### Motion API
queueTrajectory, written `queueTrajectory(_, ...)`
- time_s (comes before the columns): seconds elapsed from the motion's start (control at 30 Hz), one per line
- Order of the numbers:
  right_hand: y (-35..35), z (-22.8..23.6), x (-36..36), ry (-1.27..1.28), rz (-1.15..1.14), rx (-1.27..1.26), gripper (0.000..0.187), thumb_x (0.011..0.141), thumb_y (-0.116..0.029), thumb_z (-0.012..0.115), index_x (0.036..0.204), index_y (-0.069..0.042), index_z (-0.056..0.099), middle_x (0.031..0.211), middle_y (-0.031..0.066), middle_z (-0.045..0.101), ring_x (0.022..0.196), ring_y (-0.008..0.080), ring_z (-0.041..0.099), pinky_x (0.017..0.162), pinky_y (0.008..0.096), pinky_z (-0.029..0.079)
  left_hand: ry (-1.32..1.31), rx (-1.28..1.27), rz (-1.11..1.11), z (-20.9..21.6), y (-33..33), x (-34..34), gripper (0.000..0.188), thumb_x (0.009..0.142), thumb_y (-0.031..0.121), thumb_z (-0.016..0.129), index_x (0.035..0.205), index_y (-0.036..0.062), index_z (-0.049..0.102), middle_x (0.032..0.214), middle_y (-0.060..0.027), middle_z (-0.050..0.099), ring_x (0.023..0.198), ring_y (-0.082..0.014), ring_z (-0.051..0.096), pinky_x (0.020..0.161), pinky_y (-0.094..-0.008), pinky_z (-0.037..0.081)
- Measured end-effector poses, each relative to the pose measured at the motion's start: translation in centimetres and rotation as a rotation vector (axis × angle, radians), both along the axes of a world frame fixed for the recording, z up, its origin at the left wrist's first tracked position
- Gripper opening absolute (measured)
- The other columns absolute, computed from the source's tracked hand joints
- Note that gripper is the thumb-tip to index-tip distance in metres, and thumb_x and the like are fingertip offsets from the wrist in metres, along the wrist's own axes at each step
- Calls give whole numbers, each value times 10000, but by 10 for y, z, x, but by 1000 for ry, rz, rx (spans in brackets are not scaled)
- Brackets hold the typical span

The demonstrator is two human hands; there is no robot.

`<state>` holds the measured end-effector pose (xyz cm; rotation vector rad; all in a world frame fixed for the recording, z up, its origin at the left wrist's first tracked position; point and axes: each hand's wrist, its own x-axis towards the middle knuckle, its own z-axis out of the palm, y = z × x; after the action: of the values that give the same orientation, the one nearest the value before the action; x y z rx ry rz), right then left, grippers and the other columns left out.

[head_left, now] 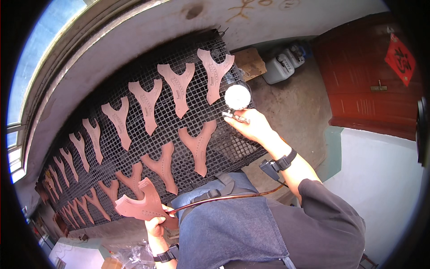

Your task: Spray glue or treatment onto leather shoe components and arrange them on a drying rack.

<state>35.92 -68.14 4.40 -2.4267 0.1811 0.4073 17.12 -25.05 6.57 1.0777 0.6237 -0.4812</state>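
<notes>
My left hand [156, 225], low in the view, pinches the narrow end of a Y-shaped reddish-brown leather piece [142, 204] with rows of small holes. Its forked end points up and left, off the rack. My right hand [253, 127] is closed round a metal spray gun [236, 117] near the rack's right end. A round white cup [237, 97] sits by the gun; most of the handle is hidden in my fist. Two long rows of similar Y-shaped leather pieces, such as one in front [197, 145] and one behind [178, 89], lie on the black mesh rack [242, 145].
A brown hose [224, 197] crosses in front of my denim apron [233, 228]. White plastic jugs [278, 68] and a wooden board [249, 64] stand past the rack's right end. A red door [363, 76] is at right, a window [38, 49] at left. Clear plastic [134, 256] lies below.
</notes>
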Motion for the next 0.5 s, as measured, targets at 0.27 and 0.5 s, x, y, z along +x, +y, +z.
queueTrajectory(0.27,-18,-7,19,-108,-82,-62,401,896,-470,780,869,-74,728,748,131,695,732,277,704,706,378,553,5,8,11,1,-3,1,451,606,77,614,1016,-111,619,894,-270,679,781,-375,675,764,-454,571)
queueTrajectory(0.5,-38,-15,81,-247,-161,-71,457,910,-508,735,854,-54,729,782,146,722,772,341,726,747,408,574,8,39,24,3,-6,0,449,606,84,613,1015,-100,608,880,-257,657,770,-377,665,744,-455,576)
